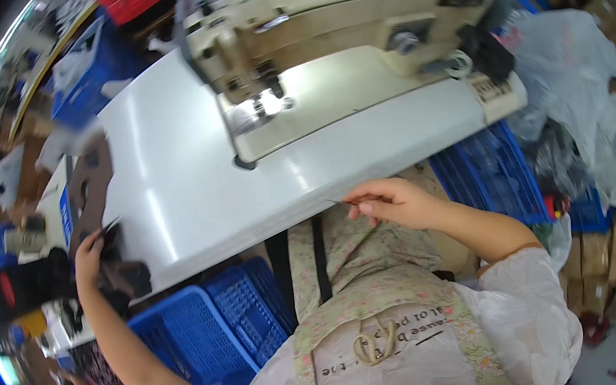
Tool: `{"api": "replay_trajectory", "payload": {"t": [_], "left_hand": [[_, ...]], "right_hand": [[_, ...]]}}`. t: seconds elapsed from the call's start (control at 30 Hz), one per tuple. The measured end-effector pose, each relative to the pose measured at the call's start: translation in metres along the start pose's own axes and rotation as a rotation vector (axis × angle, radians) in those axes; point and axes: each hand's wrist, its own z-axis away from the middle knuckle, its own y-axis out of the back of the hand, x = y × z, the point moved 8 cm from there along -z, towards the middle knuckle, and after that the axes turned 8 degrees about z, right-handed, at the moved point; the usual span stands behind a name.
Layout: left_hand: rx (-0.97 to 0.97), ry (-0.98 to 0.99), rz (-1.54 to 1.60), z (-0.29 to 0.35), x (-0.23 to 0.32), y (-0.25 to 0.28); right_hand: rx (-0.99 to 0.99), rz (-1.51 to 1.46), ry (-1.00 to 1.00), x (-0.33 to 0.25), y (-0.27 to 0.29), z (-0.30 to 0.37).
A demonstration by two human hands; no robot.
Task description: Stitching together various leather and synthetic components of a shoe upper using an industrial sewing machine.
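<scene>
Head camera view, looking down: a person's bare left hand (88,263) is at the left end of a glossy white tabletop (187,170), fingertips against a small, flat, nearly black piece (110,233). Whether they pinch it or merely touch it, I cannot tell. The bare right hand (392,203) grasps a thin, dark, pointed tool (342,202) between thumb and fingers, above the tabletop's near edge.

The likeliest mishap is a fall: the small piece lies close to the tabletop's edge, so a loose hold or a careless tug could send it over the side, perhaps toward the blue plastic lattice crate (186,332) below. The tool's exposed tip might also prick a finger or scratch the work if the hands meet hastily.

The small piece looks thin and matt, with one end tapering to a point; blur hides its finer outline. Just beyond it lies a brown, leather-like strip with curved edges and cut-out openings (93,193). Nearer the person, crumpled-looking dark brown pieces (129,277) sit at the tabletop's corner. A cream-coloured metal sewing machine (331,24) stands well apart from them.
</scene>
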Motion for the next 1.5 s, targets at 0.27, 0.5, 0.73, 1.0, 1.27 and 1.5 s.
{"api": "replay_trajectory", "payload": {"t": [0.27,0.5,0.73,1.0,1.27,1.5], "left_hand": [[0.986,-0.287,0.559,0.035,0.048,0.127],[1.170,-0.700,-0.362,0.114,0.190,0.114],[0.617,-0.917,-0.672,0.150,0.235,-0.100],[0.248,-0.785,-0.521,0.166,0.206,-0.256],[0.253,-0.706,-0.465,0.143,0.200,-0.267],[0.185,-0.789,-0.447,0.136,0.202,-0.285]], "right_hand": [[0.160,-0.367,-0.090,0.049,0.023,0.036],[0.584,-0.068,0.083,0.043,0.092,0.066],[1.116,0.990,0.413,-0.005,0.225,0.115],[1.307,1.037,0.241,0.067,0.305,0.131],[1.279,1.120,0.250,0.061,0.308,0.142],[1.543,1.184,-0.094,0.013,0.400,0.149]]}}
